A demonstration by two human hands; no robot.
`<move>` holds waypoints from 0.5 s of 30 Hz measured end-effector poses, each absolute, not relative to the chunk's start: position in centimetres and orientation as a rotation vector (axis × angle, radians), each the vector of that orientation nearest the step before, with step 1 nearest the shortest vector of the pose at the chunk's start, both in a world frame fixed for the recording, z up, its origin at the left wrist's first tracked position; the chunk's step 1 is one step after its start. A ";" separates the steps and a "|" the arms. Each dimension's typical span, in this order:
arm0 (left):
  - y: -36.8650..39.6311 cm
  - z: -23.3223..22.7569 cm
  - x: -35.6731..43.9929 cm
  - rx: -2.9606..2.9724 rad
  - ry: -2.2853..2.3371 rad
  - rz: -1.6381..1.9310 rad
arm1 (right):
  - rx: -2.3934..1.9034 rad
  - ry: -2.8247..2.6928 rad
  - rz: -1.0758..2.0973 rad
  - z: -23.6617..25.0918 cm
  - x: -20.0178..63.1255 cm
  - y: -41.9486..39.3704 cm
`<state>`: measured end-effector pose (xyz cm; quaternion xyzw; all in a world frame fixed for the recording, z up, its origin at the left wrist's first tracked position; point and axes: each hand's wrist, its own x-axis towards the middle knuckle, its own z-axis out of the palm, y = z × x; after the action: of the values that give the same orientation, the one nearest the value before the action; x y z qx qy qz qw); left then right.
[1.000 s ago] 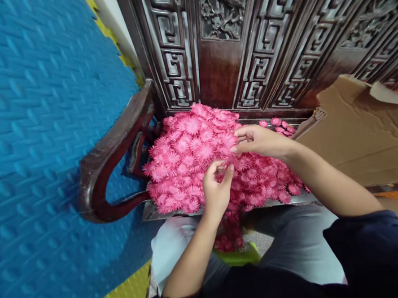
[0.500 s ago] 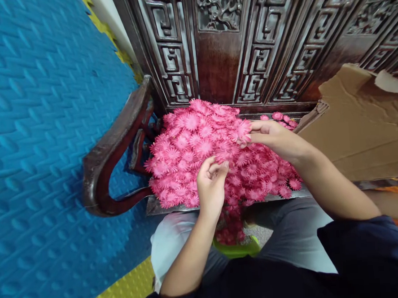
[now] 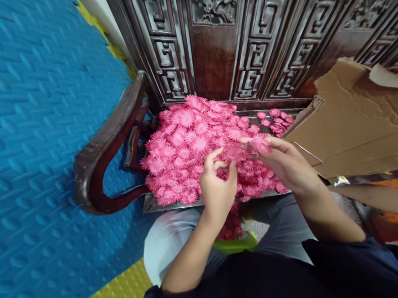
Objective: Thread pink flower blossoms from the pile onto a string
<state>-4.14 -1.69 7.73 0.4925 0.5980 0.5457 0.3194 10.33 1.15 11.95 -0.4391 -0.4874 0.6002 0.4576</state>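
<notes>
A large heap of pink artificial flower heads (image 3: pixel 188 140) covers the left end of the dark wooden bench seat (image 3: pixel 175 206). Over the front of the heap, my left hand (image 3: pixel 218 184) has thumb and forefinger curled at a blurred pink flower head (image 3: pixel 232 153). To its right, my right hand (image 3: pixel 287 161) pinches another pink flower head (image 3: pixel 260 144) in its fingers, raised off the heap. The two hands are close together but apart. Below, between my knees, more pink flower heads (image 3: pixel 231 225) lie in a bright green container (image 3: pixel 237 245).
A carved wooden backrest (image 3: pixel 215 62) rises behind the heap, and a curved armrest (image 3: pixel 89 173) stands at left. Right of the heap are a few loose flowers (image 3: pixel 275 112) and a cardboard box (image 3: pixel 359 130). Another person's arm (image 3: pixel 377 198) reaches in from the right. Blue matting (image 3: pixel 32 132) covers the floor.
My right hand has come away from the heap, down and to the right, with a flower head in its fingers. My left hand has shifted slightly right, its fingers a little wider apart.
</notes>
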 end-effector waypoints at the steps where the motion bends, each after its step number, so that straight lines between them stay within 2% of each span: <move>1: -1.8 7.8 -4.0 1.315 1.571 1.431 | -1.080 -1.199 1.464 11.4 10.4 0.8; 5: -2.2 7.6 -3.5 1.390 1.580 1.403 | -1.077 -1.239 1.490 9.6 10.1 -0.3; 15: -2.2 6.5 -2.3 1.850 1.548 1.095 | -1.193 -0.921 1.683 7.1 11.0 -0.6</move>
<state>-2.31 -2.15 6.49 0.6774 0.5666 0.4009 0.2439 10.96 -0.58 7.13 -0.4776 -0.3684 0.6737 0.4268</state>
